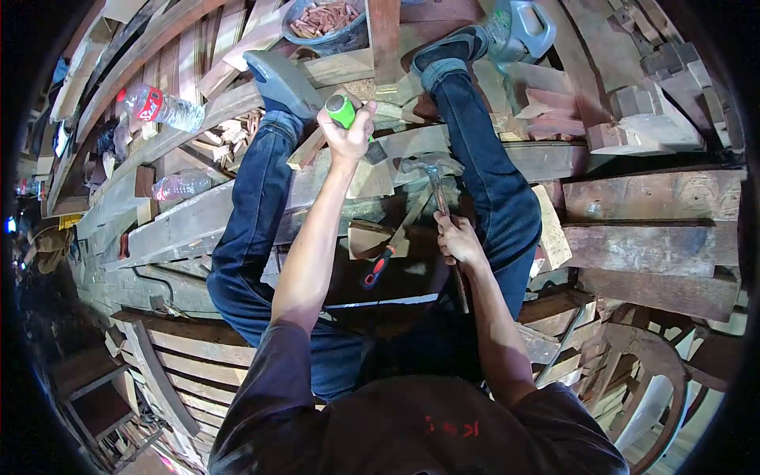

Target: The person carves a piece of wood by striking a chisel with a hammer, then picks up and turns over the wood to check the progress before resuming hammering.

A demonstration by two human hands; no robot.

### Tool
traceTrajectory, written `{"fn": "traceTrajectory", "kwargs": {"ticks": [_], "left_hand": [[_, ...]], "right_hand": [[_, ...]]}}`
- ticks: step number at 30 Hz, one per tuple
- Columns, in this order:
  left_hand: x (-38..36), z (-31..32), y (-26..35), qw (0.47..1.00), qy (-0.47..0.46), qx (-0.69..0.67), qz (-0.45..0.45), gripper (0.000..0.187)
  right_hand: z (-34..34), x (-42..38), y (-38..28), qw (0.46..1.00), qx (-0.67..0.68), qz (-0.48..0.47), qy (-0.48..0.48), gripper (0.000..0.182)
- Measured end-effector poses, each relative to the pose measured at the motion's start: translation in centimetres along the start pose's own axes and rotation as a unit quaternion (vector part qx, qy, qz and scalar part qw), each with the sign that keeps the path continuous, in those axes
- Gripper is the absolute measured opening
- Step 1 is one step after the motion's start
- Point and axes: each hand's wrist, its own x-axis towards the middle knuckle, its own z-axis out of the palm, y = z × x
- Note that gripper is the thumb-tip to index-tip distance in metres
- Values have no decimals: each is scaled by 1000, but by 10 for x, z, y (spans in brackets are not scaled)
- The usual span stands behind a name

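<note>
My left hand is wrapped round the green handle of a chisel, whose dark metal blade points down to the right, close to a small wood block. In my right hand is the wooden handle of a claw hammer; its metal head lies near my knee, above the wood. Between my legs a tool with a red and black handle rests against another wood piece. A long wooden beam runs beneath the blade.
A bucket of wood pieces stands at the top. Plastic bottles lie at the left, and a pale blue jug is at the upper right. Stacked boards fill the right side, near a curved wooden frame.
</note>
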Motion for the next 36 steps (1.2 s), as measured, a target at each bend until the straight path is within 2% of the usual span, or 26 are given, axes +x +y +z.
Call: {"fn": "traceTrajectory", "kwargs": {"ticks": [18,29,33,36], "left_hand": [[-2,-1,-3,999,-26,39,26,24],[-3,5,-3,1000,1,28,7,25],[-1,1,-6,999,-4,31,30,23],[-3,-1,-10,1000,13,26,-1,21]], "right_hand": [[-1,4,2,1000,-7,-2,0,37],[-2,4,6,1000,9,-9,-4,34],[-3,5,7,1000,2,-15,-2,34],[-3,0,4,999,6,-31,-27,24]]}}
